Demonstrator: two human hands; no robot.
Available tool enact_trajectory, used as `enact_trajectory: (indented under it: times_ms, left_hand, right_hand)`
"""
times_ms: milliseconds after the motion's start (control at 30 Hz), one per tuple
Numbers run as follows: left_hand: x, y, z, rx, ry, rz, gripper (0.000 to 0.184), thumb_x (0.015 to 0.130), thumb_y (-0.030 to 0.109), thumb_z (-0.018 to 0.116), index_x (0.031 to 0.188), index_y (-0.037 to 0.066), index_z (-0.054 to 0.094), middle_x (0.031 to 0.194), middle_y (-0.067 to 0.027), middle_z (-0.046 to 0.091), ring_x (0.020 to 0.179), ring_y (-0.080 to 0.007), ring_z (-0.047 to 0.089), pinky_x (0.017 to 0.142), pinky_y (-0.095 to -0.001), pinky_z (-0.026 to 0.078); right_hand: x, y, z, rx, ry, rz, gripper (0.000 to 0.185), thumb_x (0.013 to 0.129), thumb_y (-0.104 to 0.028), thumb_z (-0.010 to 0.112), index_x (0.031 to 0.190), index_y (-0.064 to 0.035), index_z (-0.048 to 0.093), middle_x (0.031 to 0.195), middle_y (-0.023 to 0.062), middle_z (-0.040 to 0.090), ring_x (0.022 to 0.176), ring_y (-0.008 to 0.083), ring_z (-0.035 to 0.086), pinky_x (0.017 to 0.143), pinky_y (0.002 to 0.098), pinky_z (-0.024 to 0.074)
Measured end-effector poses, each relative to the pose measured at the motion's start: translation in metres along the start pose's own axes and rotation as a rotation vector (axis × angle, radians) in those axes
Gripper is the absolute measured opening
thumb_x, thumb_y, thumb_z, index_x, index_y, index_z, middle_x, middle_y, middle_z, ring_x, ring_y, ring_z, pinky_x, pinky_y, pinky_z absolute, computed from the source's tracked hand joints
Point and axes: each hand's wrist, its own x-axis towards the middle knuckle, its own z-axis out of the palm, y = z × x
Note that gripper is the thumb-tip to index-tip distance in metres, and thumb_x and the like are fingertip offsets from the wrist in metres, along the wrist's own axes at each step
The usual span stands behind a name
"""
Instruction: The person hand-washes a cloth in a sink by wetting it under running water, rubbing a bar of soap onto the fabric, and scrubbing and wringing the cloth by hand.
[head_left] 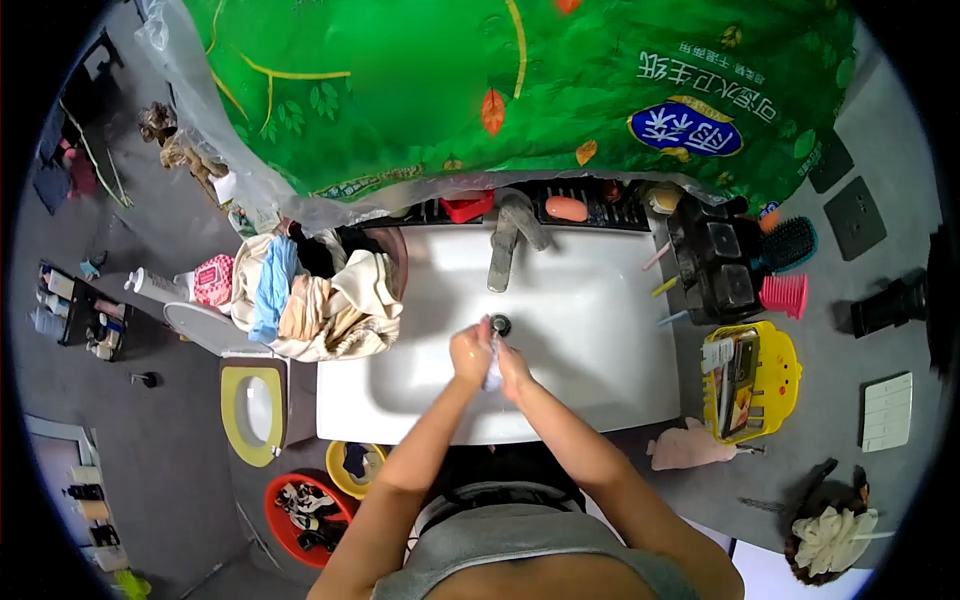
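Both of my hands are closed together over the white sink (600, 400), low in front of the faucet (502, 255). A small pale, whitish-lavender cloth (493, 374) is squeezed between them, its lower end hanging out below. On its left side is my left hand (470, 352), with fingers curled against it. My right hand (514, 370) presses in from the other side. Just beyond my fingertips lies the dark drain (501, 325). The fingers hide most of the cloth, so its exact kind is unclear.
A heap of clothes (320, 295) rests on the sink's left side. Soap (567, 208) sits behind the faucet. A black toothbrush holder (715, 260) and yellow basket (780, 380) are at right. A red basin (290, 545) and yellow basin (345, 485) stand lower left.
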Motion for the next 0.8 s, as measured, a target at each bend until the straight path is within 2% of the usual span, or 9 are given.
enact_trajectory:
  times_ms: [100,267,333,467,500,567,633,733,800]
  left_hand:
    - [0.011,-0.004,-0.006,0.036,-0.060,-0.088,0.045,0.085,0.038,0.044,0.064,0.002,0.060,0.053,-0.0154,0.053,0.048,-0.0258,0.049,0.049,-0.0348,0.038]
    - [0.005,-0.025,-0.015,-0.213,-0.372,-0.051,0.027,0.082,0.027,0.053,0.075,0.003,0.061,0.063,-0.0051,0.058,0.057,-0.0102,0.048,0.054,-0.0267,0.039]
    - [0.000,-0.025,-0.014,-0.377,-0.318,-0.027,0.017,0.077,0.020,0.060,0.076,0.003,0.060,0.067,-0.0043,0.059,0.059,-0.0080,0.049,0.056,-0.0238,0.041]
    - [-0.023,0.008,0.003,-0.175,-0.051,0.171,0.010,0.074,0.014,0.062,0.073,0.004,0.063,0.061,-0.0086,0.058,0.056,-0.0112,0.052,0.055,-0.0247,0.042]
    - [-0.035,0.017,0.009,-0.043,-0.092,0.380,0.022,0.076,0.026,0.059,0.064,0.008,0.061,0.057,-0.0128,0.056,0.048,-0.0275,0.053,0.050,-0.0340,0.044]
    - [-0.037,0.008,0.023,0.107,-0.013,0.610,0.033,0.078,0.035,0.056,0.058,0.009,0.060,0.053,-0.0114,0.055,0.048,-0.0277,0.054,0.048,-0.0354,0.043]
    - [-0.008,0.003,0.014,0.140,0.012,0.207,0.039,0.080,0.037,0.050,0.054,0.010,0.059,0.051,-0.0116,0.054,0.047,-0.0284,0.054,0.047,-0.0371,0.042]
    - [-0.027,0.023,0.013,0.161,0.042,0.398,0.041,0.083,0.031,0.047,0.052,0.006,0.056,0.049,-0.0135,0.052,0.043,-0.0300,0.050,0.044,-0.0369,0.039]
    - [-0.032,0.027,0.017,0.087,0.054,0.488,0.043,0.085,0.029,0.045,0.051,0.004,0.054,0.048,-0.0146,0.050,0.042,-0.0309,0.048,0.043,-0.0366,0.038]
  right_hand:
    - [-0.021,-0.019,0.001,0.104,-0.102,-0.019,0.045,0.081,-0.046,0.050,0.102,-0.0056,0.054,0.093,0.0041,0.057,0.080,0.0151,0.055,0.071,0.0297,0.0442]
    - [0.010,-0.015,-0.033,-0.228,0.174,-0.424,0.039,0.082,-0.036,0.053,0.057,-0.0061,0.051,0.059,-0.0029,0.041,0.057,0.0077,0.034,0.050,0.0262,0.0312]
    - [0.008,-0.015,-0.034,-0.231,0.192,-0.376,0.038,0.082,-0.036,0.054,0.057,-0.0070,0.050,0.059,-0.0032,0.042,0.057,0.0077,0.035,0.050,0.0260,0.0308]
    - [0.036,-0.001,-0.026,0.070,0.180,-0.112,0.034,0.081,-0.034,0.055,0.058,-0.0101,0.048,0.059,-0.0024,0.044,0.059,0.0091,0.040,0.053,0.0259,0.0324]
    - [0.047,0.011,-0.040,0.251,-0.115,-0.105,0.027,0.080,-0.034,0.056,0.074,-0.0080,0.052,0.068,-0.0002,0.048,0.062,0.0116,0.045,0.056,0.0265,0.0376]
    - [0.033,0.015,-0.038,0.363,-0.343,-0.032,0.032,0.080,-0.036,0.055,0.091,-0.0057,0.056,0.078,0.0031,0.054,0.068,0.0158,0.053,0.060,0.0286,0.0438]
    - [-0.003,-0.006,-0.005,0.115,-0.048,-0.031,0.034,0.083,-0.040,0.048,0.087,-0.0066,0.057,0.077,0.0043,0.057,0.067,0.0191,0.054,0.063,0.0320,0.0442]
    - [0.048,0.020,-0.042,0.257,-0.440,0.044,0.033,0.084,-0.038,0.046,0.091,-0.0073,0.056,0.080,0.0040,0.058,0.070,0.0194,0.056,0.062,0.0351,0.0449]
    - [0.012,0.006,-0.030,0.431,-0.376,-0.070,0.029,0.084,-0.033,0.049,0.094,-0.0068,0.057,0.083,0.0029,0.058,0.073,0.0170,0.056,0.063,0.0331,0.0449]
